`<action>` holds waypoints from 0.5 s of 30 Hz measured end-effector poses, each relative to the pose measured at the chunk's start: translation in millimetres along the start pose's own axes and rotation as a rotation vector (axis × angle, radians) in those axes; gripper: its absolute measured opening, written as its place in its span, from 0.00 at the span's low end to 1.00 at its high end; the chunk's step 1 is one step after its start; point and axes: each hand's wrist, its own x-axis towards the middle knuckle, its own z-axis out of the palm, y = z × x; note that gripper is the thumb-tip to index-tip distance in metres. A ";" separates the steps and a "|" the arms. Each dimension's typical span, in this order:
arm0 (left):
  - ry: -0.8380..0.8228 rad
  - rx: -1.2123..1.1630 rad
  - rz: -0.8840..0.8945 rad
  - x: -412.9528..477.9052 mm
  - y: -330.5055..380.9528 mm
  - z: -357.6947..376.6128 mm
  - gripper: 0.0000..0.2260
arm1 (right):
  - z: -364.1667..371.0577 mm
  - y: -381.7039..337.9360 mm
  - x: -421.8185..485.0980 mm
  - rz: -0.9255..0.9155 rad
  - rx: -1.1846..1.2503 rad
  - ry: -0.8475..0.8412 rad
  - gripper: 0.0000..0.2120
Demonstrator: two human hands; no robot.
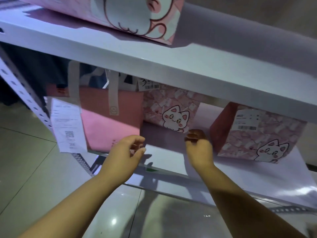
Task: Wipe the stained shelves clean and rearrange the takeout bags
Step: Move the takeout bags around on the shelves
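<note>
Pink takeout bags (111,117) on white shelf (164,157), left hand (127,150) and right hand (199,146) loosely curled, seemingly empty.

Body in view: two forearms with their grips, nothing more. Left forearm (72,200) enters from the lower left of the frame, right forearm (248,203) from the lower right; both bare from frame edge to wrist. Left grip (127,150) and right grip (199,146) bare. Fingertips slightly blurred; nail detail unreadable.
</note>
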 end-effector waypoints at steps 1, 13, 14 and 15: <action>-0.011 0.005 0.009 5.5 4.2 8.9 0.11 | -2.7 4.0 9.3 -0.006 -0.008 0.013 0.10; -0.035 0.160 -0.029 60.7 13.3 67.7 0.15 | 11.7 19.1 85.7 -0.046 -0.227 -0.052 0.17; -0.029 0.157 -0.025 61.7 12.3 69.4 0.14 | 13.4 19.4 87.4 -0.041 -0.218 -0.047 0.13; -0.027 0.156 -0.019 62.6 11.1 71.1 0.14 | 14.1 20.4 88.4 -0.031 -0.214 -0.040 0.10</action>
